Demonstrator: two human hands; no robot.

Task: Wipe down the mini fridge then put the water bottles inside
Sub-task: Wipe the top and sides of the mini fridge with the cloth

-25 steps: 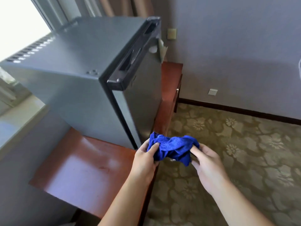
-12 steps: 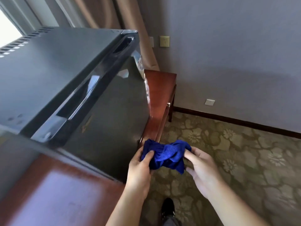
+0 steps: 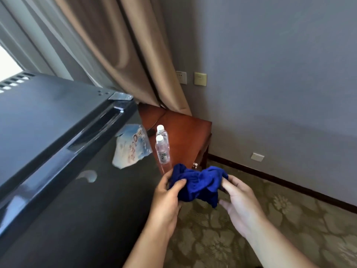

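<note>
Broadly, the fridge (image 3: 58,151) fills the left half of the frame, door closed, its dark top and front smooth and glossy. It is a rigid, heavy-looking box, so I judge it will stand firm under a wiping stroke, and the recessed grip along the door's top edge looks the place to pull. Just right of it, at centre frame, two bottles (image 3: 162,149) stand upright, one behind the other, on the table (image 3: 190,136). They are clear, thin-walled plastic with caps on: probably light, slightly squashy and smooth, best taken round the middle. Below them, the left hand (image 3: 166,198) grips the bunched cloth (image 3: 197,185), thumb over the top, fingers curled beneath. Soft and limp, it needs gathering into a pad to wipe well. Right of centre, the right hand (image 3: 240,202) pinches the cloth's other end.
</note>
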